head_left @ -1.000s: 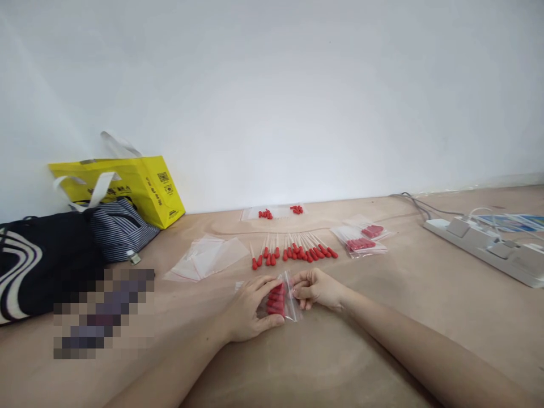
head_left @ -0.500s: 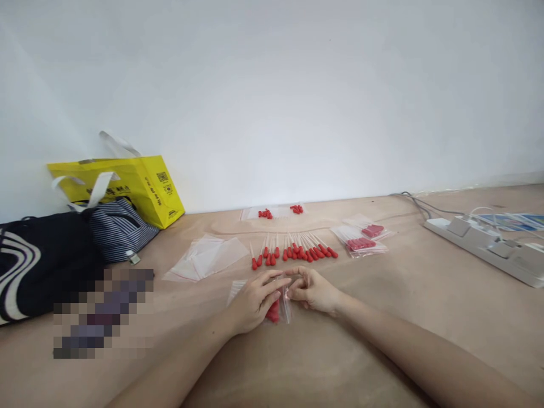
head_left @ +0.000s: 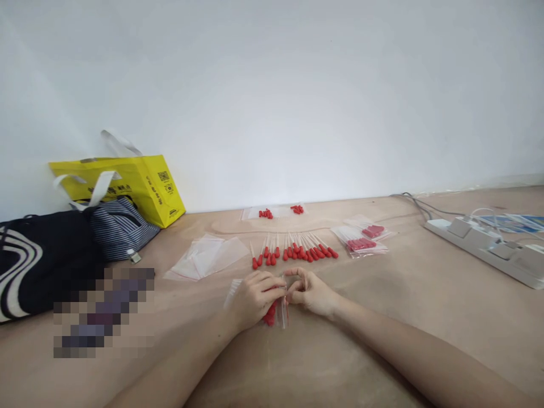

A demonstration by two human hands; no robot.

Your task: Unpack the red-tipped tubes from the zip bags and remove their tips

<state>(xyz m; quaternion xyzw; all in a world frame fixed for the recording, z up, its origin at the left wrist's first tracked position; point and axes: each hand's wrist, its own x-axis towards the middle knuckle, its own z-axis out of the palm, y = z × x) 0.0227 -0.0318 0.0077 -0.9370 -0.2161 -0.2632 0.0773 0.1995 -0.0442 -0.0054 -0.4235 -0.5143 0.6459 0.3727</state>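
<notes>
Under my left hand (head_left: 257,297) lies a clear zip bag (head_left: 284,317) with several red-bulbed droppers (head_left: 270,316) in it. The fingers of that hand curl over the bag near its zip edge. My right hand (head_left: 312,292) pinches the upper corner of the same edge between thumb and fingers. Most of the bag is covered by my left hand; thin clear stems show at its left side. Beyond my hands, loose droppers (head_left: 300,252) with red bulbs lie in a row, bulbs toward me.
Flat zip bags (head_left: 208,258) lie to the left, and filled bags (head_left: 361,243) to the right. Red bulbs (head_left: 266,214) rest on clear plastic by the wall. A yellow bag (head_left: 164,195), a striped pouch (head_left: 117,229) and a black bag (head_left: 55,266) stand left; a power strip (head_left: 488,249) sits right.
My left hand has shifted slightly left and flatter over the bag. The bag's zip edge has turned a little, and my right hand stays at its corner.
</notes>
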